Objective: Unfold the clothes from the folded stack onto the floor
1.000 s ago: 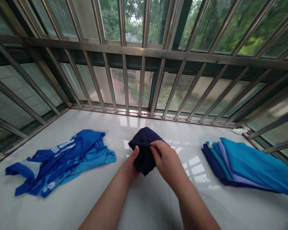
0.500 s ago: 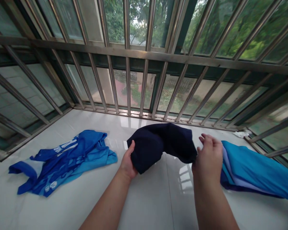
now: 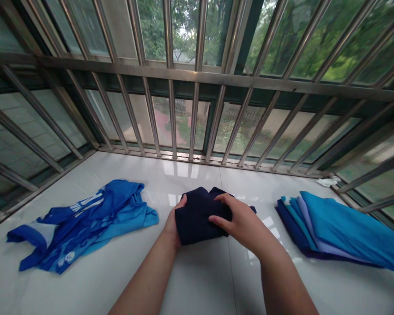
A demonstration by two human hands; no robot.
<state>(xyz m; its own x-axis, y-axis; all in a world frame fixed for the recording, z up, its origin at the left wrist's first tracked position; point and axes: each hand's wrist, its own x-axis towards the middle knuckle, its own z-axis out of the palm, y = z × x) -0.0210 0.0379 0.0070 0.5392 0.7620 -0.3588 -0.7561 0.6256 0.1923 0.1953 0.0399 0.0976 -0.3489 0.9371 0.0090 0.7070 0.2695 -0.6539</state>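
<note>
Dark blue cloth (image 3: 198, 221): between both hands | was stretched long, now a small bundle, likely easier to hold | left hand (image 3: 174, 225) clamped on its left edge; right hand (image 3: 243, 221) has thumb and finger apart, can't tell if pinching | white floor (image 3: 203, 280), blue shirt (image 3: 96, 221) left, folded pile (image 3: 341, 227) right | metal bars (image 3: 196, 77), windows (image 3: 269, 127)

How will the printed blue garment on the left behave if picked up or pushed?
The printed blue garment is likely floppy: it lies crumpled in loose folds. It is probably light for its size, as the fabric looks thin. Pushed, it may slide or bunch, since the white surface under it looks glossy.
</note>
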